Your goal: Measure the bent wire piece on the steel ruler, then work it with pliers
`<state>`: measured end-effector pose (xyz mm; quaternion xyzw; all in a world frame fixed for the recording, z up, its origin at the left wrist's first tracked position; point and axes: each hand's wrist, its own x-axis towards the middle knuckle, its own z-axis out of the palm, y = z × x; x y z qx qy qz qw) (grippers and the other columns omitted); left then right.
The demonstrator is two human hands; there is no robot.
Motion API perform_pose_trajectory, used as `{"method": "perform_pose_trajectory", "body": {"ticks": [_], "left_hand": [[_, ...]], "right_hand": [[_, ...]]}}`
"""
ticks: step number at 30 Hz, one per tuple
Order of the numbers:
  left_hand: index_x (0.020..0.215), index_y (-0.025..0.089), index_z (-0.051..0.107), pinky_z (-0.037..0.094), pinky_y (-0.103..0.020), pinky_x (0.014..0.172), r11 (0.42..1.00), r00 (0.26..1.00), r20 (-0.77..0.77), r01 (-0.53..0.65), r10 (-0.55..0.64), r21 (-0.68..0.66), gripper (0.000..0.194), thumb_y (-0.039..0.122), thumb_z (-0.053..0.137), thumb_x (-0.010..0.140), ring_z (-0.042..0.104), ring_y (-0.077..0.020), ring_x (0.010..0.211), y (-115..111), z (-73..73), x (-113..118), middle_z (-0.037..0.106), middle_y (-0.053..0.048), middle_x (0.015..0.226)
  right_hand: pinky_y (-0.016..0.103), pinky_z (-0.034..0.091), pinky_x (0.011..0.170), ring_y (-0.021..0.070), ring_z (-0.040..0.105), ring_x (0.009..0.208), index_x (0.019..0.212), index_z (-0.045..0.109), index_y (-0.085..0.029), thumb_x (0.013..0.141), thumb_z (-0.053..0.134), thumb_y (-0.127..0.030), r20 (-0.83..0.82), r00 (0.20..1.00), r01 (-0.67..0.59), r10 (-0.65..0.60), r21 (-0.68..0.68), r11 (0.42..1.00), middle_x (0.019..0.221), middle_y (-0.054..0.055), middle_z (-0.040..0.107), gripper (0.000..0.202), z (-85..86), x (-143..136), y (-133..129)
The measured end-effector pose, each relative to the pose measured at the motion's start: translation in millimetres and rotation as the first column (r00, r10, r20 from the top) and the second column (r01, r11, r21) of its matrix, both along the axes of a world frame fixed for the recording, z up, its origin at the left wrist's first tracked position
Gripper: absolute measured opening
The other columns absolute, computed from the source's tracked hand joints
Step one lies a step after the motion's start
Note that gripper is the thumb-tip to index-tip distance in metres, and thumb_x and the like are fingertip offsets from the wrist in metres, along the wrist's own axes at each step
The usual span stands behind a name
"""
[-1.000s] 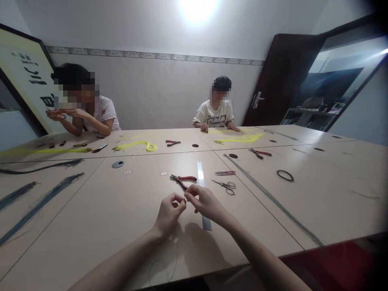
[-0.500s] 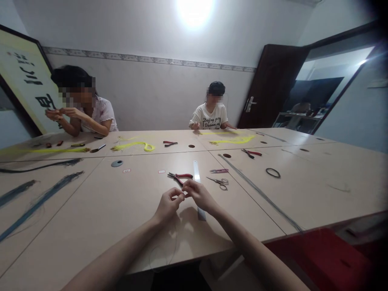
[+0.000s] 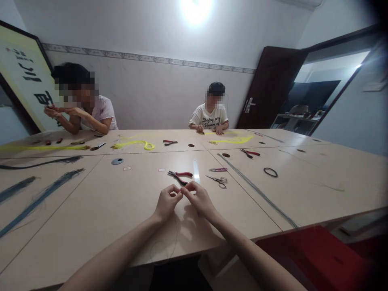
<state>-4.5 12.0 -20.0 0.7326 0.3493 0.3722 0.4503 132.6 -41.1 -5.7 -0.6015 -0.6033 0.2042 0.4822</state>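
Observation:
Above the near part of the table, my left hand (image 3: 169, 202) and my right hand (image 3: 199, 201) meet fingertip to fingertip, both closed in a pinch. From beneath my left hand a thin strand (image 3: 176, 238) hangs in a loose loop towards the table's front edge. What lies right between the fingertips is too small to make out. Just beyond them are red-handled pliers (image 3: 182, 177). A steel ruler (image 3: 196, 171) lies partly behind my right hand. To its right rest pink thread snips (image 3: 218, 169) and small scissors (image 3: 218, 180).
A long bundle of grey strands (image 3: 257, 190) lies to the right, near a dark ring (image 3: 270, 172). Blue-grey bundles (image 3: 45, 200) lie left. Across the table (image 3: 127, 202) two people handle things beside yellow strands (image 3: 133, 144). A red stool (image 3: 315, 250) stands below the right edge.
My hands have drawn closer, fingertips now touching, and the right hand sits slightly lower. The view has shifted slightly. Across the table, the right-hand person's hand has moved inward.

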Motion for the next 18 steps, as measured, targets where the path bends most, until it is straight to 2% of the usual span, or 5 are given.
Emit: {"method": "perform_pose_trajectory", "body": {"ticks": [6,10,13,18], "left_hand": [[0.105,0.014,0.061,0.056,-0.035,0.071,0.999,0.997,-0.077,0.004,-0.001,0.041,0.023,0.031,0.058,0.09,0.065,-0.0174,0.081,-6,2.7,-2,0.066,-0.005,0.1],[0.105,0.014,0.061,0.056,-0.035,0.071,0.997,0.992,-0.124,0.042,-0.033,0.068,0.023,0.031,0.057,0.09,0.065,-0.0168,0.08,-8,2.7,-1,0.066,-0.005,0.099],[0.102,0.014,0.062,0.056,-0.034,0.069,0.99,0.979,-0.183,0.112,-0.095,0.087,0.021,0.031,0.057,0.09,0.065,-0.0158,0.077,-13,2.0,0,0.066,-0.004,0.096],[0.093,0.014,0.063,0.054,-0.03,0.064,0.956,0.933,-0.282,0.267,-0.225,0.121,0.018,0.031,0.057,0.09,0.063,-0.0132,0.069,-34,0.9,0,0.066,-0.002,0.086]], "right_hand": [[0.037,0.054,0.076,0.017,0.063,0.085,0.101,0.062,-0.015,0.092,0.058,-0.031,0.093,0.996,0.012,-0.012,0.007,1.0,0.1,0.004,0.064,0.019,1.9,-3,-3],[0.037,0.053,0.077,0.0171,0.063,0.086,0.102,0.062,-0.015,0.093,0.057,-0.031,0.1,0.992,0.067,-0.071,0.045,0.997,0.102,0.005,0.064,0.019,9.5,12,0],[0.036,0.054,0.075,0.0172,0.063,0.085,0.104,0.061,-0.015,0.093,0.056,-0.032,0.072,0.984,0.159,-0.163,0.063,0.985,0.101,0.005,0.064,0.021,23.8,47,2],[0.033,0.055,0.069,0.0155,0.064,0.079,0.106,0.06,-0.014,0.093,0.057,-0.031,0.017,0.924,0.379,-0.381,0.062,0.923,0.099,0.004,0.064,0.022,61.5,140,-6]]}}
